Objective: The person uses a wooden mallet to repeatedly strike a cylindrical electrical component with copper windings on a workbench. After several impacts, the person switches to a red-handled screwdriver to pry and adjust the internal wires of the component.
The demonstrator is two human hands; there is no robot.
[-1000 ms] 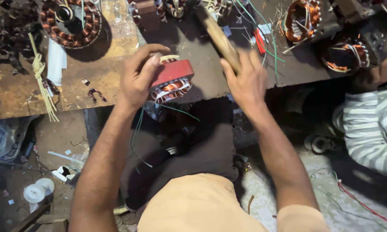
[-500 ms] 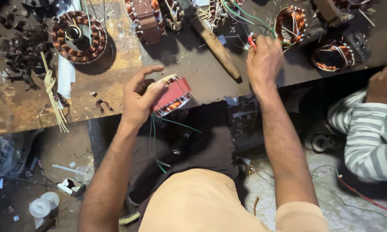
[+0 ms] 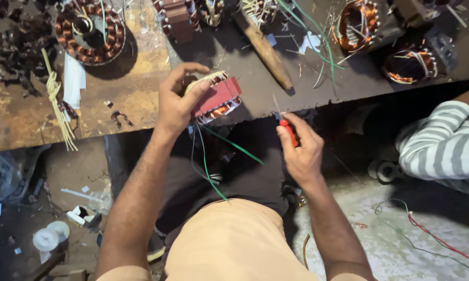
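— What do we have in our hands?

— Our left hand (image 3: 179,101), just left of the frame's centre, is clenched around a small motor coil (image 3: 216,99) with copper windings and a red wrap, held at the front edge of the surface (image 3: 135,93). Green wires (image 3: 208,166) trail down from it towards our lap. Our right hand (image 3: 299,148), right of centre and below the surface's edge, grips a red-handled screwdriver (image 3: 286,127), tip pointing up.

— And around us?

— A wooden stick (image 3: 265,49) lies slanted at the upper middle, just above and between our hands. At the upper left sits a round wound coil (image 3: 91,34), with a bundle of pale strips (image 3: 57,104) below it. More copper coils (image 3: 362,23) sit at the upper right among loose green wires. Another person's striped sleeve (image 3: 442,148) comes in at the right edge. A white tape roll (image 3: 46,239) lies on the floor at the lower left.

— Anything blocking us?

— Nothing lies between the screwdriver and the coil; they are near but apart.
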